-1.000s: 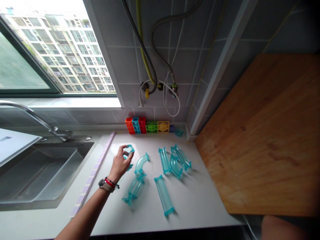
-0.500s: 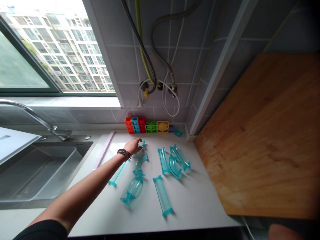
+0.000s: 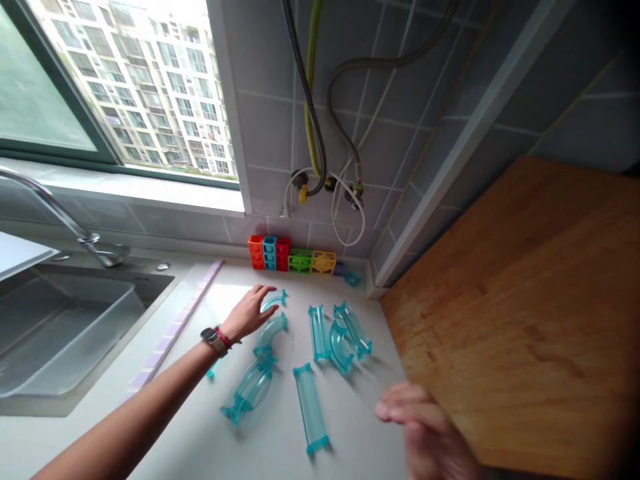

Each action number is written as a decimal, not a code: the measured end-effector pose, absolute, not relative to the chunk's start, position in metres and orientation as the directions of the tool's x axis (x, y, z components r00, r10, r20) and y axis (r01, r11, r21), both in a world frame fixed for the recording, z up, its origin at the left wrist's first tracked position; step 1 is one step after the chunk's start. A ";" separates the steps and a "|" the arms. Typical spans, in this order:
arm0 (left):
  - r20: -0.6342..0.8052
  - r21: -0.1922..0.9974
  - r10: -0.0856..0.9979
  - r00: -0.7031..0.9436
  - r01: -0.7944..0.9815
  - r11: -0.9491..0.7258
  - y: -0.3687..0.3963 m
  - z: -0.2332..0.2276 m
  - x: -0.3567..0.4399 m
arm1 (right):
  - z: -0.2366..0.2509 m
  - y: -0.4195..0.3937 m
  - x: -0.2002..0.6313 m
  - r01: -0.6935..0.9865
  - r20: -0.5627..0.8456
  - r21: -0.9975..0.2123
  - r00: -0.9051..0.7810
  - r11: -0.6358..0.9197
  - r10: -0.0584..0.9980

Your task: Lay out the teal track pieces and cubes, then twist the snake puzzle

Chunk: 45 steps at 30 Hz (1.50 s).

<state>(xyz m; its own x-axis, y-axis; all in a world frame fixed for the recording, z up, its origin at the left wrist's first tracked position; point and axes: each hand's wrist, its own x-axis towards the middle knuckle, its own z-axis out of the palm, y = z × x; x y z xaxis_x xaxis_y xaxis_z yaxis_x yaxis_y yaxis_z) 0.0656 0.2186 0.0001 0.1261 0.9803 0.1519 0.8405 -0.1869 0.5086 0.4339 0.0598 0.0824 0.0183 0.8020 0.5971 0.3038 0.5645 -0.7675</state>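
My left hand (image 3: pixel 249 312) reaches over the counter, fingers spread, with nothing held in it. Its fingertips are beside a curved clear-teal plastic track piece (image 3: pixel 281 298), partly hidden by the hand; whether they touch it I cannot tell. Just nearer lies another curved track piece (image 3: pixel 270 333), its end against a wider teal piece with looped sides (image 3: pixel 249 390). My right hand (image 3: pixel 427 427), blurred, is over the counter's right side, fingers stretched leftward and nothing visible in them. Nearest to it is a long flat teal piece (image 3: pixel 311 410).
Two straight teal pieces (image 3: pixel 319 333) (image 3: pixel 353 330) flank a curved one (image 3: pixel 342 347). Coloured blocks (image 3: pixel 289 255) line the wall. A lilac strip (image 3: pixel 175 327) lies by the sink (image 3: pixel 165 287). A wooden board (image 3: pixel 515 320) leans at right; hoses (image 3: pixel 313 127) hang above.
My left hand has drawn back slightly from the far curved piece and its fingers have spread. My right hand has risen into view from the lower right. The head view has tilted.
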 end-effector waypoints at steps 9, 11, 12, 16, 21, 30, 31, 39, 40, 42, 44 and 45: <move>0.051 0.621 0.998 0.043 0.781 -0.066 0.043 -0.014 0.062 | -0.091 0.039 0.410 0.286 0.155 -0.950 0.079 0.127 0.985; 0.032 0.617 0.999 0.016 0.786 -0.032 0.031 -0.027 0.063 | -0.097 0.042 0.420 0.266 0.109 -0.960 0.078 0.085 0.991; 0.021 0.616 1.000 0.004 0.788 -0.016 0.028 -0.032 0.064 | -0.097 0.045 0.424 0.259 0.082 -0.964 0.074 0.060 0.994; 0.004 0.618 1.000 0.015 0.786 -0.014 0.034 -0.035 0.065 | -0.096 0.060 0.429 0.268 -0.025 -0.962 0.105 -0.053 0.994; 0.020 0.645 1.000 0.020 0.764 -0.029 0.040 -0.026 0.054 | -0.101 0.060 0.425 0.296 -0.035 -0.953 0.117 -0.069 0.992; 0.100 0.768 0.995 -0.001 0.635 -0.077 0.025 -0.038 0.045 | -0.088 0.059 0.414 0.366 -0.021 -0.929 0.088 -0.052 0.996; 0.105 0.787 0.994 -0.008 0.612 -0.078 0.023 -0.037 0.048 | -0.083 0.058 0.411 0.373 -0.008 -0.927 0.082 -0.039 0.997; 0.095 0.937 0.994 0.061 0.332 -0.110 0.005 -0.032 0.089 | -0.046 0.029 0.334 0.255 -0.010 -0.967 -0.139 0.026 0.990; 0.094 0.948 0.993 0.075 0.298 -0.112 0.002 -0.036 0.095 | -0.047 0.024 0.321 0.164 -0.037 -0.986 -0.160 -0.010 0.986; 0.100 0.957 0.991 0.085 0.264 -0.119 -0.004 -0.043 0.102 | -0.051 0.016 0.301 0.030 -0.052 -0.998 -0.184 -0.048 0.982; 0.107 0.962 0.990 0.094 0.242 -0.127 -0.007 -0.044 0.106 | -0.056 0.011 0.291 -0.013 -0.058 -0.998 -0.173 -0.061 0.983; 0.094 0.967 0.989 0.111 0.226 -0.118 -0.008 -0.041 0.106 | -0.058 0.011 0.289 -0.016 -0.067 -0.997 -0.160 -0.070 0.985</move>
